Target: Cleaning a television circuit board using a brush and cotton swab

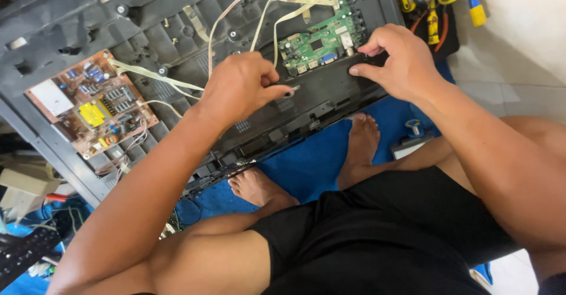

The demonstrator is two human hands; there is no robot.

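Green circuit board point(318, 38), right hand point(396, 62) touching, toolbag point(433, 12) of screwdrivers point(471, 0)

A green rectangular circuit board point(318, 38), studded with silver connectors, black chips and one blue port, lies flat and bare inside the opened black plastic back shell point(177, 29) of a flat-panel television, close to the shell's near edge and towards its right-hand corner. Pale flat ribbon cables point(236, 12) arch from the board's far edge across the ribbed shell. A slim screwdriver with a metal tip point(290, 92) lies almost flat along the shell's near edge strip, just beside the board's near-left corner, its tip pointing right.
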